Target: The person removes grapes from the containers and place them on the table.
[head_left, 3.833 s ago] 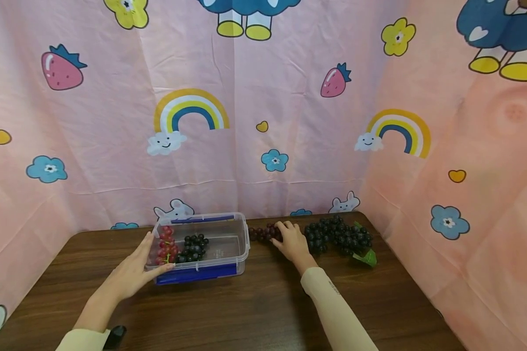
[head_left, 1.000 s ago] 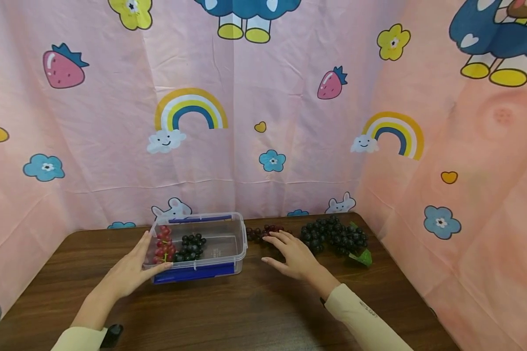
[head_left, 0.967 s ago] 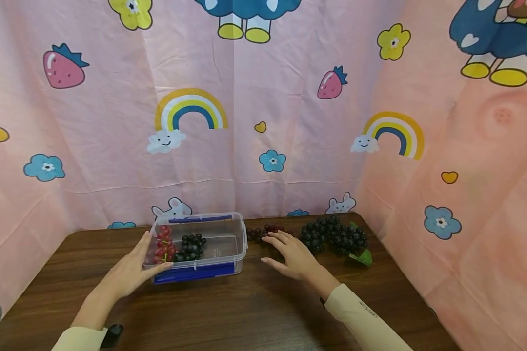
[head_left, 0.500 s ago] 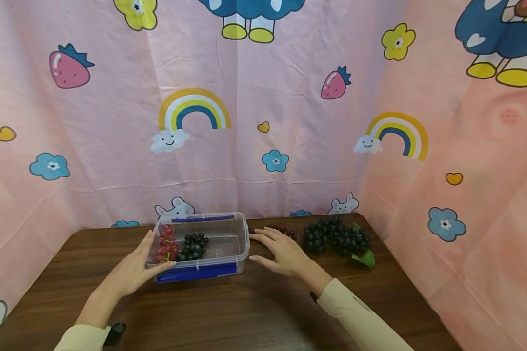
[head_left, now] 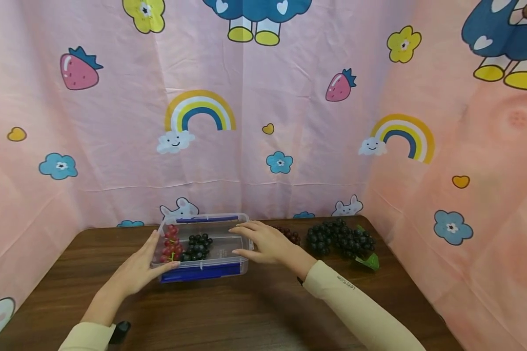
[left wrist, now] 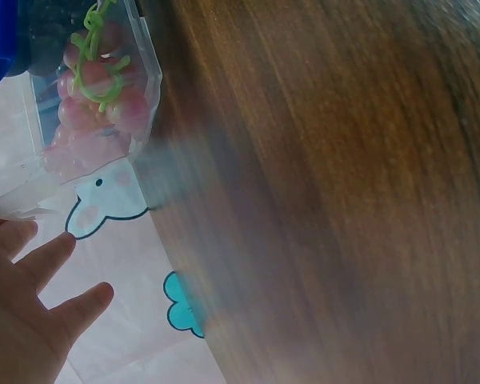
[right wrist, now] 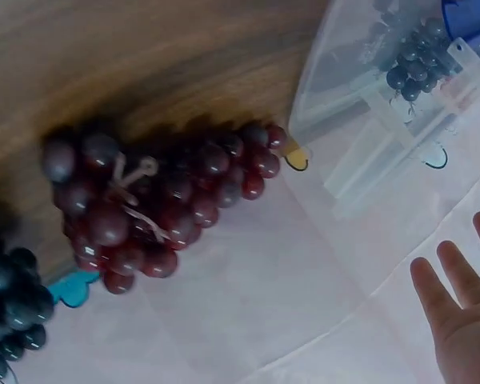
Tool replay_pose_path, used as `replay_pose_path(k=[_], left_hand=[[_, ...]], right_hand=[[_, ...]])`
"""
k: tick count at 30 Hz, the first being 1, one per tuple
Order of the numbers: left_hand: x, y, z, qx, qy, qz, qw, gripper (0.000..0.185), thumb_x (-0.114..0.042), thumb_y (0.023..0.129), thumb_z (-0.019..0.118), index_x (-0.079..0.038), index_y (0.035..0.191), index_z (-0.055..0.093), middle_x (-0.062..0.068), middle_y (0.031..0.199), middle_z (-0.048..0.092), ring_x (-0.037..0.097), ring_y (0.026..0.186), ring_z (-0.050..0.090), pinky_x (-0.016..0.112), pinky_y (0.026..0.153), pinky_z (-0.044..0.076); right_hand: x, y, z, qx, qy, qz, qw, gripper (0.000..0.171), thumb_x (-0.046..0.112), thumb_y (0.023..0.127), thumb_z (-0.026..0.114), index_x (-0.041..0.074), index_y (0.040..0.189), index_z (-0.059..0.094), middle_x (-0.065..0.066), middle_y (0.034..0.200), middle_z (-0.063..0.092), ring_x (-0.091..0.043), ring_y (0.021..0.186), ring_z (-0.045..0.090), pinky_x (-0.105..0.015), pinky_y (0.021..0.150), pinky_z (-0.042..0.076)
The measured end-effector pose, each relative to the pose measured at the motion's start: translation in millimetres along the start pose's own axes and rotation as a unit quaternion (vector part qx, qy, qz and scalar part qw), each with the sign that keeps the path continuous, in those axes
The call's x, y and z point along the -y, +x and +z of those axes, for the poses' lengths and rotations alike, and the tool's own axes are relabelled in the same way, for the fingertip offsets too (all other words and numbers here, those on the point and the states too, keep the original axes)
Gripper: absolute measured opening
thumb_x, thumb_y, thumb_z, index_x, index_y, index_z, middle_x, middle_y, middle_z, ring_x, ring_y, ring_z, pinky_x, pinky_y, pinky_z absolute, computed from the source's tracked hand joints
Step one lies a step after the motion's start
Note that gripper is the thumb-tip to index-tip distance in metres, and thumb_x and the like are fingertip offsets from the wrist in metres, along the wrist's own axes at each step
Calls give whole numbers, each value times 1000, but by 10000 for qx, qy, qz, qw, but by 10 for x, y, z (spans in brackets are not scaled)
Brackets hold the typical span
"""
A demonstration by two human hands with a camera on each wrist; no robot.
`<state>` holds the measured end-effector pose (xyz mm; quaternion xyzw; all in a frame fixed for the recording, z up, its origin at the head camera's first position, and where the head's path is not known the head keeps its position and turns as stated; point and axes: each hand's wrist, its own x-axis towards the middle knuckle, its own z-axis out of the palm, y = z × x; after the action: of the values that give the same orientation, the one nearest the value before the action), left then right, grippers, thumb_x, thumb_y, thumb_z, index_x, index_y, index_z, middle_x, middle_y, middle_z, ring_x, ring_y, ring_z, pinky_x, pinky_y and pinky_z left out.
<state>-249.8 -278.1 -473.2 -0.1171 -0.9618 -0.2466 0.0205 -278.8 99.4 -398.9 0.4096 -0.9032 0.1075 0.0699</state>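
Observation:
A clear plastic box stands on a blue lid on the brown table. Inside lie a red grape bunch and a small black grape bunch. My left hand rests against the box's left end with straight fingers. My right hand reaches the box's right end, fingers spread and straight, thumb at the wall. In the left wrist view the red grapes show through the box corner beside my fingers. The right wrist view shows a dark red bunch lying on the table beside the box.
The dark red bunch lies just behind my right hand. A large black grape bunch with a green leaf sits at the back right. Pink patterned cloth walls the table at the back and sides.
My right hand has left the dark red bunch and moved left to the box's right end. The left hand has stayed on the box's left end.

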Motion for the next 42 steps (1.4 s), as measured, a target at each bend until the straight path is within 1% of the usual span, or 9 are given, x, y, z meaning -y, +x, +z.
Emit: replay_pose_path(k=[5,8,12,15,19,26,32,38,42], left_hand=[[-1,-1,3,7,-11,-3,10000,115,-67,98,60,-5,169,-7,33,172,9,66,144,33,81,107,34],[-9,-5,2,9,-11,-20,10000,116,-68,98,60,-6,169,-8,33,172,8,66,144,32,81,108,34],[-13,-7,-13,1,-43,17,10000,116,-68,99,60,-6,169,-8,33,172,7,66,145,30,81,109,33],[-9,-11,-24,-12,-79,47,10000,115,-67,99,60,-6,169,-8,32,173,6,66,146,29,81,109,32],[-1,-13,-27,-25,-83,8,10000,115,-67,99,60,-6,169,-8,32,173,7,66,146,30,81,108,33],[11,-6,-14,-22,-97,-6,9999,116,-69,98,60,-2,169,-5,33,172,10,65,146,30,81,109,33],[5,-12,-24,-38,-71,26,10000,117,-69,98,59,1,168,-4,34,172,12,64,147,30,79,111,33],[-10,-33,-25,-41,-81,3,10000,116,-68,98,60,1,168,-3,33,172,11,63,147,30,79,111,33],[-12,-40,-13,-40,-85,-4,10000,115,-67,99,60,-1,168,-2,33,172,10,63,147,31,79,110,34]], right_hand=[[58,153,-40,367,-164,-69,9992,59,55,106,57,27,158,50,-1,162,50,-24,151,46,-47,119,45],[90,249,-56,569,-220,-138,9980,59,55,106,57,27,158,50,-1,162,49,-24,150,47,-47,118,46],[131,374,-53,851,-356,-197,9955,61,57,106,56,28,159,49,-2,163,49,-23,149,48,-45,117,47],[169,461,-44,1061,-464,-242,9930,62,59,105,55,30,160,47,-1,164,47,-21,150,47,-44,117,47],[218,571,-33,1202,-609,-394,9901,63,58,105,58,31,160,47,0,164,47,-21,151,46,-43,117,48],[267,752,30,1405,-871,-612,9843,64,57,104,60,30,160,47,1,162,49,-21,148,50,-39,117,47],[301,901,89,1670,-797,-673,9804,67,53,101,66,29,160,45,0,163,48,-21,145,52,-39,115,50],[337,1065,138,1788,-702,-754,9785,69,48,100,71,27,160,45,-1,164,47,-21,142,55,-38,113,51],[367,1155,209,1893,-815,-672,9762,74,52,97,74,29,161,43,0,165,46,-21,143,55,-38,112,52]])
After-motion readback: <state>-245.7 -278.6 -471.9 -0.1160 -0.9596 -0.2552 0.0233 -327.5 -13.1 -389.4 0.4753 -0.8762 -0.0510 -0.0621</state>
